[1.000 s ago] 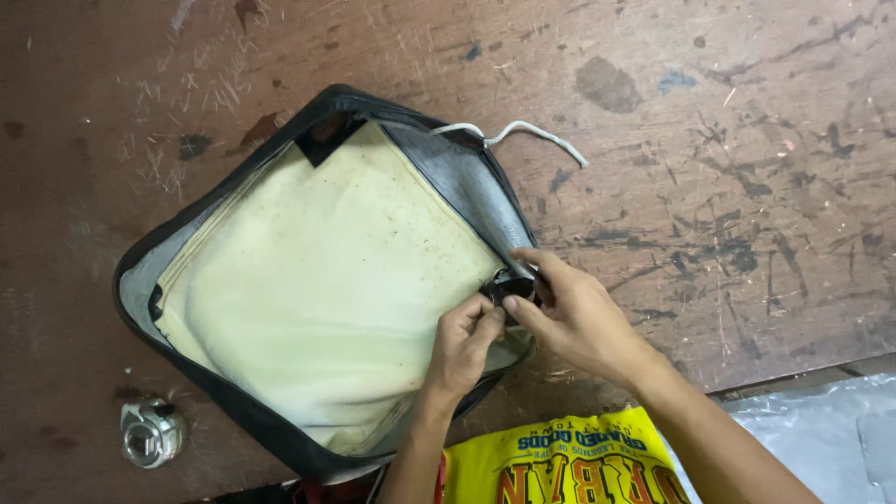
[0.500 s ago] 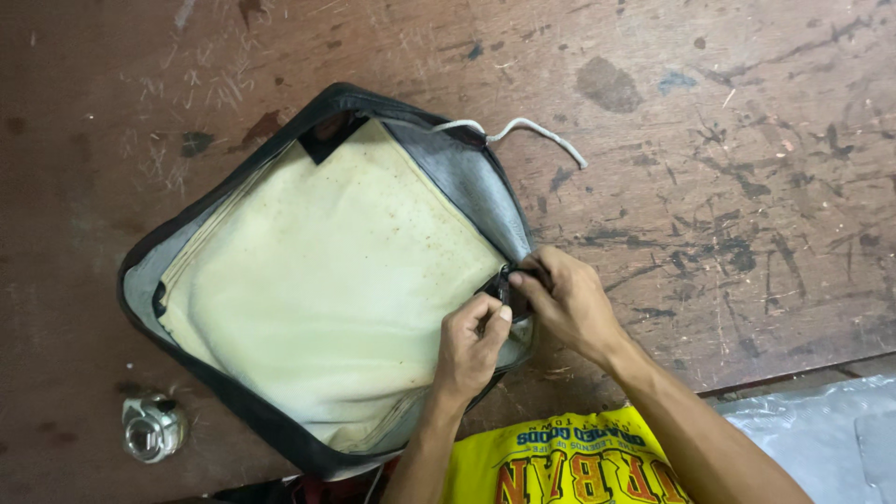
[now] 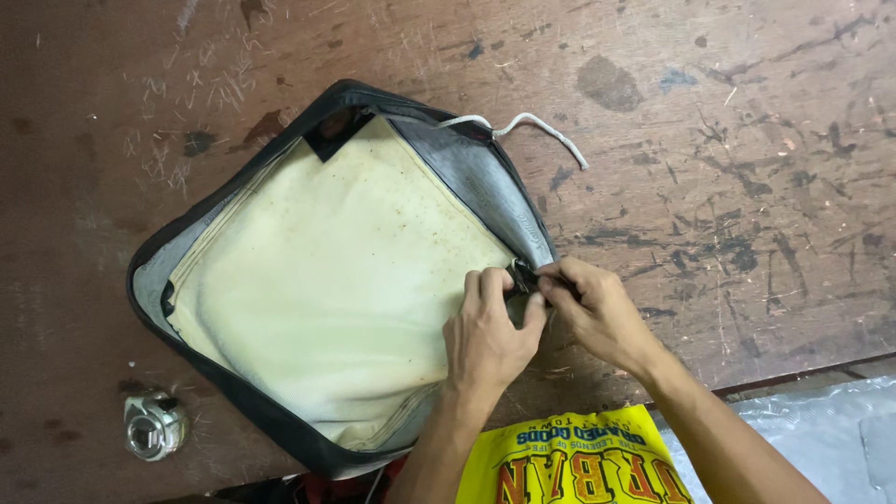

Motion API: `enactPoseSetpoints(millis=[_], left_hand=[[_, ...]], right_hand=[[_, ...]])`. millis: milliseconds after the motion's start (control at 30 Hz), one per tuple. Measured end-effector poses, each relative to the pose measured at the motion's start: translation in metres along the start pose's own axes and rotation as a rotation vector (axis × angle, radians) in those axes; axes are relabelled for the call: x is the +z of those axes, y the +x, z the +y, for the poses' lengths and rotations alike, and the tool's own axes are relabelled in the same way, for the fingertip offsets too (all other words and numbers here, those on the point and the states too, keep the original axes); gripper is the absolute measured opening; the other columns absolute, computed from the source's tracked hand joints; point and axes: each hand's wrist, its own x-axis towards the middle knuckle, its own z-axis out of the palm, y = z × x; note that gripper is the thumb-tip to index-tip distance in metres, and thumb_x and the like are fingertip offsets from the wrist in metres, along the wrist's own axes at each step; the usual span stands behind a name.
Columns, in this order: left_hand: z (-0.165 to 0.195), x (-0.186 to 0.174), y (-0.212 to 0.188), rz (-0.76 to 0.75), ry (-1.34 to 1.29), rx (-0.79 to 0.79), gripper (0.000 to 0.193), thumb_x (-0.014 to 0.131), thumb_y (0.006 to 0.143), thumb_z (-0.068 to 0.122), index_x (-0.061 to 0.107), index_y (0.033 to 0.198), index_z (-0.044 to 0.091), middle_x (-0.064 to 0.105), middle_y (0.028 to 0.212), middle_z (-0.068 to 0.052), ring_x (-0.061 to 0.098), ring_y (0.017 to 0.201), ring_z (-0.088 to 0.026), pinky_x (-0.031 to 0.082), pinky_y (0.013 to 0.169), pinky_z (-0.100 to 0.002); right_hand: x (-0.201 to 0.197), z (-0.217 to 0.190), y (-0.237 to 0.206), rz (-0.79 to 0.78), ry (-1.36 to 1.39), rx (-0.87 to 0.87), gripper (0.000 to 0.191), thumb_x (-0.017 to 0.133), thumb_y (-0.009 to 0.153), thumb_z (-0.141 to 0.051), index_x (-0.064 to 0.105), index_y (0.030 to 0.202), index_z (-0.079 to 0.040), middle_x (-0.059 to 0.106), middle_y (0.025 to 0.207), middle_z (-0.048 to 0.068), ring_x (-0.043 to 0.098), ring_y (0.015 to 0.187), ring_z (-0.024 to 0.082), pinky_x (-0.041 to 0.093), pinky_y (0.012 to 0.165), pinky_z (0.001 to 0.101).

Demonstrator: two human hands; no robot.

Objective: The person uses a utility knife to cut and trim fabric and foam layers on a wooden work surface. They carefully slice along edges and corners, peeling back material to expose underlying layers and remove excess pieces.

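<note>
Nearest, at the bottom edge: yellow printed shirt, with clear plastic sheet to its right. Near left on the scratched brown table: small shiny metal piece. Just beyond the shirt, left hand and right hand side by side, each grip closed in a pinch on the dark zipper pull at the right edge of the black cushion cover. Inside the open cover, cream cushion. Farthest: white cord trailing off the cover's far corner.
</note>
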Motion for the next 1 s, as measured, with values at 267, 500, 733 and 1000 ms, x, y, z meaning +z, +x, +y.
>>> enactPoseSetpoints(millis=[267, 500, 733, 1000], left_hand=[[-0.012, 0.01, 0.011, -0.041, 0.196, 0.023, 0.023, 0.064, 0.086, 0.023, 0.061, 0.101, 0.006, 0.068, 0.095, -0.021, 0.069, 0.079, -0.044, 0.054, 0.071, -0.056], [-0.012, 0.008, 0.016, -0.071, 0.096, 0.044, 0.018, 0.066, 0.088, 0.019, 0.064, 0.095, 0.003, 0.072, 0.091, -0.02, 0.07, 0.079, -0.041, 0.053, 0.07, -0.053], [-0.023, -0.004, 0.029, -0.284, -0.337, -0.205, 0.018, 0.073, 0.087, 0.017, 0.071, 0.092, 0.0, 0.073, 0.073, -0.009, 0.068, 0.064, -0.016, 0.055, 0.062, -0.031], [-0.026, 0.004, 0.022, -0.2, -0.352, -0.239, 0.019, 0.075, 0.085, 0.018, 0.072, 0.089, 0.0, 0.073, 0.07, -0.008, 0.066, 0.06, -0.013, 0.054, 0.059, -0.03]], right_hand=[[0.007, -0.006, 0.002, 0.03, 0.043, -0.003, 0.015, 0.065, 0.092, -0.008, 0.07, 0.103, 0.0, 0.075, 0.087, 0.015, 0.075, 0.081, 0.022, 0.057, 0.074, 0.0347], [0.004, -0.01, 0.008, 0.073, -0.001, 0.018, 0.016, 0.064, 0.094, -0.01, 0.07, 0.104, 0.001, 0.074, 0.087, 0.016, 0.073, 0.079, 0.021, 0.056, 0.071, 0.034], [0.007, -0.007, 0.017, 0.127, 0.145, 0.146, 0.023, 0.065, 0.097, -0.018, 0.071, 0.113, -0.003, 0.073, 0.088, 0.002, 0.066, 0.078, 0.011, 0.055, 0.069, 0.0288], [-0.002, 0.004, -0.024, 0.206, 0.393, 0.093, 0.043, 0.039, 0.103, -0.015, 0.063, 0.138, -0.005, 0.06, 0.098, 0.0, 0.054, 0.083, 0.011, 0.047, 0.072, 0.0274]])
